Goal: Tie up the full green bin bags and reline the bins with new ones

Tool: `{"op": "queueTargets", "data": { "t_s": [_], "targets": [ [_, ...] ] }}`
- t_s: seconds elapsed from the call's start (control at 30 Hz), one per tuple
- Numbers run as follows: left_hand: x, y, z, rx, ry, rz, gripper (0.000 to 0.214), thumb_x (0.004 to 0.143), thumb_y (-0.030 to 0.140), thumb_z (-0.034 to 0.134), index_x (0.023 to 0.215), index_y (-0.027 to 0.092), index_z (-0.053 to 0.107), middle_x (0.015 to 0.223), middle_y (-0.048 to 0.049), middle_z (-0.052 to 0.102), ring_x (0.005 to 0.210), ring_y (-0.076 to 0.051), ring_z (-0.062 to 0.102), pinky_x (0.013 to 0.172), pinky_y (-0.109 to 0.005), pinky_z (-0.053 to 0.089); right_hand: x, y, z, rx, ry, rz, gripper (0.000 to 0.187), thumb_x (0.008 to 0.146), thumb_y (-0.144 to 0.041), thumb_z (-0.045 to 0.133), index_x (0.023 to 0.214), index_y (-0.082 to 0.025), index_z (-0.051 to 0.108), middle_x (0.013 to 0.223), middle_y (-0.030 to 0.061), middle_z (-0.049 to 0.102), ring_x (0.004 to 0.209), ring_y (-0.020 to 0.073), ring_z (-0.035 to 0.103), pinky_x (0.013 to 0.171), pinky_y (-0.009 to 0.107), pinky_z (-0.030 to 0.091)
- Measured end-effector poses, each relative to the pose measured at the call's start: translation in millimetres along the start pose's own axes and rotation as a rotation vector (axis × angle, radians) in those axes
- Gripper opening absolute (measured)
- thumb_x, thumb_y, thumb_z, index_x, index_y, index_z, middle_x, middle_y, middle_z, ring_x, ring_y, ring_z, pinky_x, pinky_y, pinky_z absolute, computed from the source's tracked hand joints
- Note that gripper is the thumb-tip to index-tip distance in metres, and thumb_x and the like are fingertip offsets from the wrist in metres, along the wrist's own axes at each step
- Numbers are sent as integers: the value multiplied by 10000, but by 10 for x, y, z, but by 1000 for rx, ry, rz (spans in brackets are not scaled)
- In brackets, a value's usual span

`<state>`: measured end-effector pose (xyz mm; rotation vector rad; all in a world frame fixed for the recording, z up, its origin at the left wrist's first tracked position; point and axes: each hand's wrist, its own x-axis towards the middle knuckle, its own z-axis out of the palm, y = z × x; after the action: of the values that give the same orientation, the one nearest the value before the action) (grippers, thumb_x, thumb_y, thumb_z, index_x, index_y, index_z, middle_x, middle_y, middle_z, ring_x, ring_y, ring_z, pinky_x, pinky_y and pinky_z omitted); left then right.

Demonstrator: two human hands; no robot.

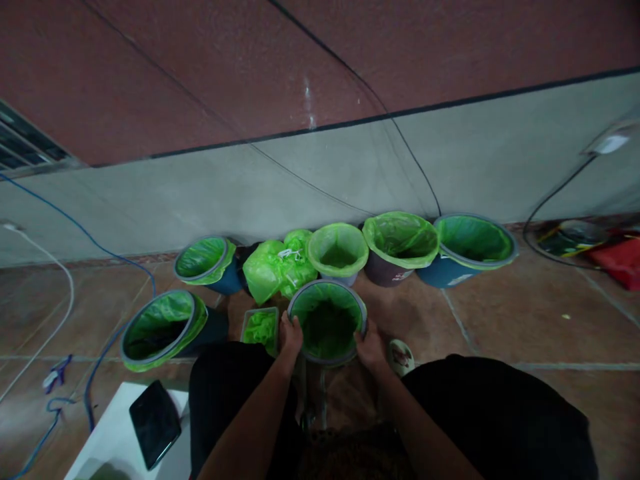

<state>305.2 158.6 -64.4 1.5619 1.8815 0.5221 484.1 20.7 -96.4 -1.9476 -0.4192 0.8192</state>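
Between my knees stands a round trash bin lined with a green bag, its grey ring around the rim. My left hand grips the rim on the left side, and my right hand grips it on the right, thumbs toward the inside. The bottom of the bin is dark and I cannot make it out. Beside my left hand is a small clear tub with crumpled green bags in it. Behind it lie puffy green plastic bags. A patterned round object is near my right hand.
More lined bins stand along the wall: a pale one, a dark one and a blue one. At left are two others. A phone lies on a white surface. Cables cross the tiled floor.
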Motion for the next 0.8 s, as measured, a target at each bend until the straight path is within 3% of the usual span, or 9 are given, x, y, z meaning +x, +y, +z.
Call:
{"op": "queueTargets", "data": {
  "t_s": [0.13,0.3,0.47,0.67,0.8],
  "targets": [
    [20,-37,163,19,81,-52,487,986,237,422,1399,-14,480,1413,-280,543,1333,-316,525,1110,-398,398,125,-192,48,-399,143,-129,625,859,-260,583,1443,-104,428,1392,246,544,1346,362,481,1089,437,377],
    [86,-120,289,131,150,-50,338,1001,226,395,1170,61,638,1034,-206,713,924,-265,700,795,-355,510,459,-433,173,-751,26,-163,511,980,-244,427,1442,-30,399,1271,260,624,1240,321,591,1011,406,441],
    [112,-219,338,229,137,-12,318,1015,263,377,1099,102,637,875,-146,703,780,-233,681,657,-290,453,567,-361,270,-896,-32,-36,450,1027,-240,324,1417,-44,438,1055,224,714,958,288,725,824,352,504],
    [68,-213,339,299,101,-30,351,1032,278,312,1094,117,618,913,-141,703,836,-238,681,694,-291,454,600,-274,250,-949,-25,-69,459,1036,-255,316,1400,-13,453,923,214,722,899,308,729,768,362,503],
    [165,-112,285,252,67,-37,357,1026,262,318,1095,92,625,929,-162,704,866,-253,694,742,-322,492,590,-336,304,-905,7,-60,457,1029,-256,322,1379,-7,478,957,243,715,898,320,727,780,383,499]
  ]
}}
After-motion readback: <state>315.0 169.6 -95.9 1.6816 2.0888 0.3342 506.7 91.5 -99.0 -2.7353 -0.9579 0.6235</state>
